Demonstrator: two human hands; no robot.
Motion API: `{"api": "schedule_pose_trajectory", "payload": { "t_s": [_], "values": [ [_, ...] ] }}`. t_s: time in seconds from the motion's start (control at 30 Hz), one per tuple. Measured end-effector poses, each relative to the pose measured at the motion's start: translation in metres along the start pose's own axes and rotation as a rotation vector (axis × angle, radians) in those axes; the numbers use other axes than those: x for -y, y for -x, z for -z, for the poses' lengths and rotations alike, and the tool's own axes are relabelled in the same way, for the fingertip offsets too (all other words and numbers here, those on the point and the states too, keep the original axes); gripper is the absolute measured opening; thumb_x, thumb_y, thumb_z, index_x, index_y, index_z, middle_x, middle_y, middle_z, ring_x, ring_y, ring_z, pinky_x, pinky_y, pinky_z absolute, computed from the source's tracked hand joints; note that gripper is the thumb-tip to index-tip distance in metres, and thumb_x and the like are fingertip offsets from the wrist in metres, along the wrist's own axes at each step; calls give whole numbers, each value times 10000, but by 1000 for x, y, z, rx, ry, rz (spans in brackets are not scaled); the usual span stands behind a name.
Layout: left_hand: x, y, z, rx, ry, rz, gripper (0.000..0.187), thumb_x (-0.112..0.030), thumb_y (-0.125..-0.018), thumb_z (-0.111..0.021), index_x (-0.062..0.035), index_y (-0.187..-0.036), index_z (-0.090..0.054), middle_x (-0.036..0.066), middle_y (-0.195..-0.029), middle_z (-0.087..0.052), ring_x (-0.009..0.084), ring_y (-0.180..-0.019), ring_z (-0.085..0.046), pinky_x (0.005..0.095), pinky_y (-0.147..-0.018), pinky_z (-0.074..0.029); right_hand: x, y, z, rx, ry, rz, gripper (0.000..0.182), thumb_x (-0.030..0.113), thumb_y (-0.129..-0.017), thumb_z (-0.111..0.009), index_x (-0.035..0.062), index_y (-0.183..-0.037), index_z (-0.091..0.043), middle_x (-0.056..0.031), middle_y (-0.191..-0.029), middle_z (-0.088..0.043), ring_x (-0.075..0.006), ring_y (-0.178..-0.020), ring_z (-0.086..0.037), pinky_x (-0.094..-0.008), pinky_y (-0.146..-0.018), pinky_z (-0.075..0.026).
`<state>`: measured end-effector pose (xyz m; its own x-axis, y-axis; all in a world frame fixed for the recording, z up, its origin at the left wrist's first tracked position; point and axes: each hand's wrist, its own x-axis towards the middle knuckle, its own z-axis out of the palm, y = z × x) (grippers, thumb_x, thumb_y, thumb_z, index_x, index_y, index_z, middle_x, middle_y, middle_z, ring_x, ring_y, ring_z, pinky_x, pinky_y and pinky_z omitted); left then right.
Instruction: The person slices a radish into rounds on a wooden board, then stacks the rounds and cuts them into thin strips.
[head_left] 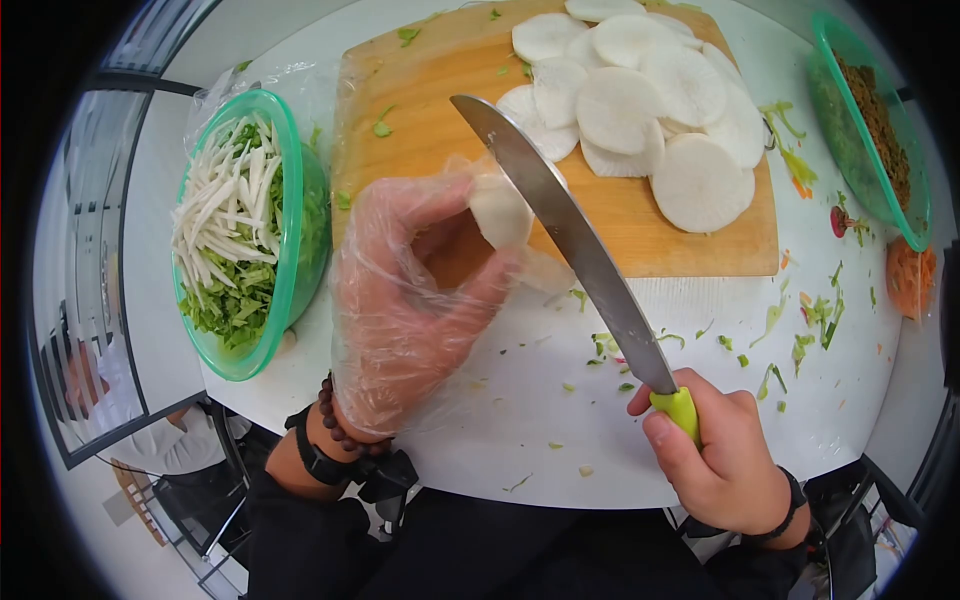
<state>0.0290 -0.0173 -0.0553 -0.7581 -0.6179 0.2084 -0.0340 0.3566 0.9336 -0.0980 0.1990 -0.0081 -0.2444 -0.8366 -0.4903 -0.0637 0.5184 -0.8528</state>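
Observation:
My left hand (415, 290), in a clear plastic glove, pinches a small white radish piece (502, 212) between thumb and fingers over the front of the wooden cutting board (420, 75). In my right hand (715, 455), which is bare, is the green handle of a large knife (590, 250). Its blade slants up and left, its upper part passing close beside the radish piece; whether they touch I cannot tell. Round white radish slices (620, 110) lie overlapping in a pile on the right half of the board.
At left stands a green bowl (292, 230) with white strips and chopped greens. A green container (830, 110) with brown contents is at far right, near orange shreds (910, 278). Green scraps litter the white table (540, 450). Part of a person (180, 440) shows at lower left.

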Motion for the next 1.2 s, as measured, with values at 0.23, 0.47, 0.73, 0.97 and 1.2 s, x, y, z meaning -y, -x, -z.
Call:
{"api": "schedule_pose_trajectory", "payload": {
  "t_s": [0.23,0.47,0.73,0.97,1.2],
  "values": [
    [-2,1,-2,-23,51,45,369,19,-797,-746,-9,-1109,-552,100,-1099,-549,184,-1042,-605,316,-927,-511,2,1,2,36,15,-35,122,94,-927,-584,26,-1020,-545,-91,-630,-606,-280,-540,-625,-335,-531,-475],
    [2,-6,3,-22,-331,-192,334,-20,-731,-768,-42,-1018,-598,102,-943,-578,249,-842,-593,336,-737,-489,5,8,-4,-8,79,-59,129,88,-915,-590,-2,-982,-526,-131,-596,-588,-341,-529,-608,-384,-517,-473],
    [8,-5,5,-15,-300,-161,386,-1,-709,-770,-24,-1036,-566,106,-929,-541,220,-824,-570,314,-731,-478,23,4,2,-24,146,-41,96,73,-901,-587,14,-941,-523,-135,-567,-546,-337,-504,-573,-388,-509,-448],
    [5,-3,2,-19,-246,-60,401,38,-715,-753,-9,-1058,-549,99,-990,-523,186,-890,-572,285,-792,-481,40,-2,9,22,154,-137,114,70,-896,-591,15,-968,-521,-164,-590,-571,-386,-546,-586,-429,-534,-462],
    [8,-4,0,-12,-236,-110,393,42,-726,-741,-12,-1061,-542,91,-1002,-515,178,-901,-565,284,-810,-474,25,-5,2,-33,256,-25,133,103,-903,-600,12,-936,-509,-194,-574,-536,-420,-546,-537,-493,-542,-417]
  ]
}}
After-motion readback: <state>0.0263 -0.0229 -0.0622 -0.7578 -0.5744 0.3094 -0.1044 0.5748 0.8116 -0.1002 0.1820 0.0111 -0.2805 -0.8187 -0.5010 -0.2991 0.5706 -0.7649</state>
